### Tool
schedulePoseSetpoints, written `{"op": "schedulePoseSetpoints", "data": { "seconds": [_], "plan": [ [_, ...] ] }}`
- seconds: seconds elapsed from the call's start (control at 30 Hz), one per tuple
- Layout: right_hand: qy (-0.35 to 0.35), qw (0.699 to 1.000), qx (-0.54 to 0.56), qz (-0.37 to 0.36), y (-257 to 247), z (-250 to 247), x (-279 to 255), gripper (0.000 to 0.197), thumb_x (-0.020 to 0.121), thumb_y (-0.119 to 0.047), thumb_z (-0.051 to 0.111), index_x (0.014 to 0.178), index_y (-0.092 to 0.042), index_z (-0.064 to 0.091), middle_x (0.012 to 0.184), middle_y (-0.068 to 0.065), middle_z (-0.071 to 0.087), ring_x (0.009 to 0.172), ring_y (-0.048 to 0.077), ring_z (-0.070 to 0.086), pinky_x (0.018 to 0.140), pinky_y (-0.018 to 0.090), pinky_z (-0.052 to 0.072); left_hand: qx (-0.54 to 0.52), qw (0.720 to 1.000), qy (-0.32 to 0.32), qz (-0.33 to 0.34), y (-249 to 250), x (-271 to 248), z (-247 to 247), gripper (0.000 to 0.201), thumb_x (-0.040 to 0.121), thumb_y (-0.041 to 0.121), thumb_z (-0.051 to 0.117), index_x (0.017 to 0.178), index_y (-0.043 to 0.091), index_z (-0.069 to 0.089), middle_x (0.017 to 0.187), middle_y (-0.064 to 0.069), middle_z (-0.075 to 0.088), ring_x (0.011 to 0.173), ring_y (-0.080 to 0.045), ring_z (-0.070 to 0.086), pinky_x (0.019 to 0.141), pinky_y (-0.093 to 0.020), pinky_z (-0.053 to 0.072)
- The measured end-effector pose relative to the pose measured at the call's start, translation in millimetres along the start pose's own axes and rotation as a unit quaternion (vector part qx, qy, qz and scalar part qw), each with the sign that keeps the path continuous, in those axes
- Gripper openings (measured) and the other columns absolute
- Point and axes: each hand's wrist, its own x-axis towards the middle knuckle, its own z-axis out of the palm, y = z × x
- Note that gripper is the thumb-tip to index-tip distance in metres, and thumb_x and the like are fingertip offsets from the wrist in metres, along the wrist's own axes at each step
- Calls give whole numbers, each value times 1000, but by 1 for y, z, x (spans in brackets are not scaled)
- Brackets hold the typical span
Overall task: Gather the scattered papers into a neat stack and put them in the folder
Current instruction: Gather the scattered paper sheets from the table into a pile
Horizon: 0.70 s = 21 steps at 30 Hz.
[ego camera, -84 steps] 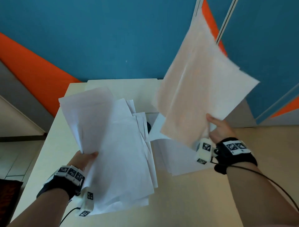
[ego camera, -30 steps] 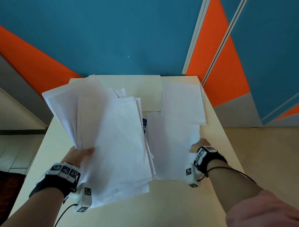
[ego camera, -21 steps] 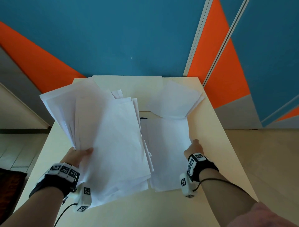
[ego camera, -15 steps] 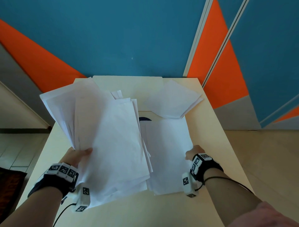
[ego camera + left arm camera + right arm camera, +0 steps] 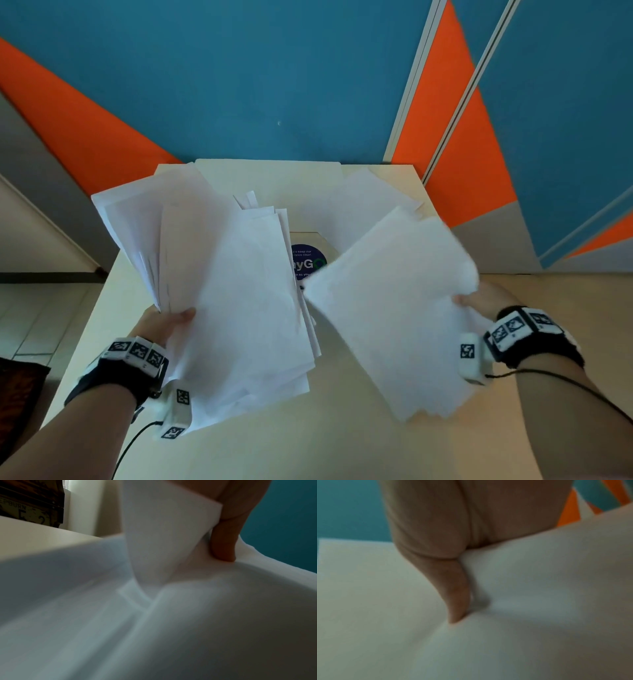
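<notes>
The left hand (image 5: 161,323) pinches a thick, fanned bundle of white papers (image 5: 219,291) at its near left edge, thumb (image 5: 224,545) pressed on top and the other fingers hidden beneath the sheets. The bundle is lifted above the table, its edges uneven and splayed. The right hand (image 5: 486,301) grips a second, thinner sheaf of white sheets (image 5: 394,308) at its right edge, thumb (image 5: 457,599) pressing down on the top sheet; this sheaf is raised, tilted and blurred. The two bundles are near each other but apart. Below them is a cream table (image 5: 308,442). At its far end lies a pale cream folder (image 5: 274,178), flat, with one more white sheet (image 5: 363,205) resting partly on it. A round dark blue sticker (image 5: 306,262) on the table shows between the two bundles. Behind stands a blue and orange wall (image 5: 239,85).
</notes>
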Motion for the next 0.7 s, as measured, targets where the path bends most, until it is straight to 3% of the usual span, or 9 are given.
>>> {"op": "schedulePoseSetpoints", "data": {
  "seconds": [0.1, 0.17, 0.27, 0.4, 0.47, 0.53, 0.6, 0.7],
  "plan": [
    [46, 985, 168, -8, -5, -14, 4, 46, 84, -7, 63, 127, 0, 51, 133, 17, 55, 121, 33, 50, 105, 45, 36, 10, 1000, 0, 7, 5, -3, 2, 50, 80, 6, 68, 123, -12, 51, 118, -31, 59, 90, -32, 55, 84, -37, 43],
    [52, 967, 249, -28, -21, -12, -1, 46, 84, 1, 61, 129, 1, 49, 134, 17, 53, 126, 32, 47, 109, 43, 32, 2, 1000, -3, 8, 9, -6, 4, 51, 79, 4, 69, 124, -13, 51, 119, -32, 59, 95, -37, 58, 87, -40, 44],
    [4, 941, 332, -64, -50, 9, -13, 48, 83, 9, 57, 129, 2, 48, 133, 17, 53, 126, 29, 46, 110, 39, 30, -9, 1000, -19, 12, 14, -11, 14, 48, 79, 2, 68, 121, -14, 51, 114, -31, 60, 94, -39, 59, 86, -41, 45],
    [-77, 924, 368, -76, -86, 62, -28, 45, 83, 9, 57, 126, 3, 51, 124, 12, 57, 112, 25, 53, 102, 37, 37, -47, 997, -67, 16, 24, -25, 29, 36, 80, -5, 64, 114, -11, 55, 95, -20, 61, 89, -33, 56, 84, -41, 45],
    [-110, 912, 391, -60, -100, 90, -31, 41, 82, 2, 62, 123, 4, 55, 124, 16, 60, 112, 30, 57, 104, 42, 39, -31, 996, -85, 23, 28, -28, 35, 41, 75, -1, 69, 113, -10, 56, 97, -20, 62, 91, -35, 60, 86, -44, 48],
    [-136, 901, 409, -42, -110, 113, -31, 41, 83, -1, 63, 123, 3, 56, 125, 19, 60, 115, 34, 57, 106, 49, 39, 3, 995, -93, 28, 31, -30, 40, 48, 75, 13, 71, 114, -9, 55, 100, -23, 65, 92, -37, 63, 83, -43, 50],
    [-156, 902, 401, -37, -117, 129, -31, 42, 83, 1, 62, 125, 2, 54, 124, 16, 60, 113, 32, 57, 105, 47, 40, 32, 994, -100, 17, 32, -28, 42, 54, 84, 28, 60, 122, -9, 50, 111, -25, 64, 98, -38, 62, 83, -45, 52],
    [-204, 905, 371, -35, -118, 145, -32, 48, 79, 4, 65, 125, -2, 53, 121, 13, 61, 112, 29, 57, 104, 45, 40, 43, 990, -135, 3, 33, -26, 40, 51, 83, 31, 56, 124, 1, 53, 117, -22, 64, 99, -35, 63, 89, -47, 52]
  ]
}}
